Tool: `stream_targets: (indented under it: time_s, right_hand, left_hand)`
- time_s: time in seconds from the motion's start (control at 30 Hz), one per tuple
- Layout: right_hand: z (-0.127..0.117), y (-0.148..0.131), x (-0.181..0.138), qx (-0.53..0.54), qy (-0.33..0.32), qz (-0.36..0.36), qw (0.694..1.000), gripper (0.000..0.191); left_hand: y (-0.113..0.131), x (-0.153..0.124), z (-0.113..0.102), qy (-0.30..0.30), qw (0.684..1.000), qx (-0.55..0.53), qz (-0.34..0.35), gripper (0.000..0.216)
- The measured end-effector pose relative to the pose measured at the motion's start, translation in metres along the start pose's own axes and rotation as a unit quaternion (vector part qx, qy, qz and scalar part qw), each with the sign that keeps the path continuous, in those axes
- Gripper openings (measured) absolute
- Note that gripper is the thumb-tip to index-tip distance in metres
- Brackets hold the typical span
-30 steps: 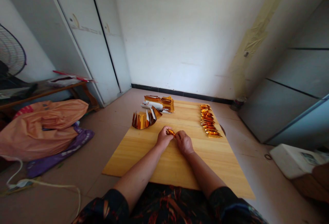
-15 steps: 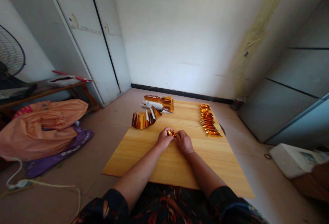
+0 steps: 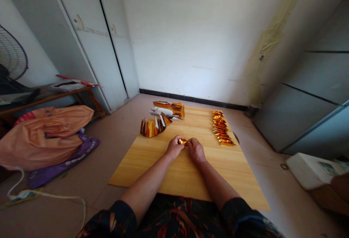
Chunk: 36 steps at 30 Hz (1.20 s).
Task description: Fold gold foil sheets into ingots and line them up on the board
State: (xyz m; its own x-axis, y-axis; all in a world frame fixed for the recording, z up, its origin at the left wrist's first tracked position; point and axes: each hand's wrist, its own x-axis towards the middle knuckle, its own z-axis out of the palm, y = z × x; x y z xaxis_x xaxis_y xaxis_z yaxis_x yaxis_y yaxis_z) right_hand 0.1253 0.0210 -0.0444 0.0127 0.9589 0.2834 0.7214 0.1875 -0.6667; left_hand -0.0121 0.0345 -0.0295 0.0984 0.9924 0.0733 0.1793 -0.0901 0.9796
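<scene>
Between my two hands is a small piece of gold foil paper (image 3: 182,142), bent and shiny, over the middle of the wooden table board (image 3: 188,176). My left hand (image 3: 175,146) is closed on its left end, and my right hand (image 3: 196,149) pinches the right end. The fingers hide much of its shape. To the right stands a row of folded gold foil pieces (image 3: 221,129), packed close together. A curved stack of gold foil sheets (image 3: 151,127) with white backs lies to the left of my hands.
Behind that stack lie more gold foil sheets (image 3: 178,110) and a white roll or bundle (image 3: 161,111) at the board's far left corner. On the floor at left are an orange bag (image 3: 54,129), a purple bag (image 3: 62,163) and a cable (image 3: 62,196). A white box (image 3: 311,170) stands at right.
The foil piece has turned slightly between my fingers, and its visible face looks smoother. Both hands stay in nearly the same place.
</scene>
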Motion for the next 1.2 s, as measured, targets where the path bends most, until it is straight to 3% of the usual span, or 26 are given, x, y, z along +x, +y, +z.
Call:
stream_targets:
  time_s: [0.37, 0.57, 0.77, 1.2]
  right_hand:
    - [-0.0016, -0.0010, -0.0025, 0.041, 0.016, -0.036, 0.998, 0.019]
    - [-0.0007, 0.0000, -0.0028, 0.045, 0.032, -0.063, 0.996, 0.017]
    - [-0.0005, -0.0007, -0.0034, 0.047, 0.031, -0.061, 0.997, 0.014]
    - [-0.0004, -0.0012, -0.0029, 0.033, 0.020, -0.066, 0.997, 0.013]
  left_hand:
    - [0.0000, -0.0003, -0.0014, 0.002, 0.999, -0.050, -0.002, 0.032]
    - [-0.0021, 0.0016, 0.0008, 0.000, 0.993, -0.102, -0.055, 0.020]
    - [-0.0084, 0.0032, 0.0016, 0.004, 0.994, -0.109, -0.027, 0.023]
    - [-0.0083, 0.0064, 0.0049, 0.030, 0.997, -0.068, -0.033, 0.027]
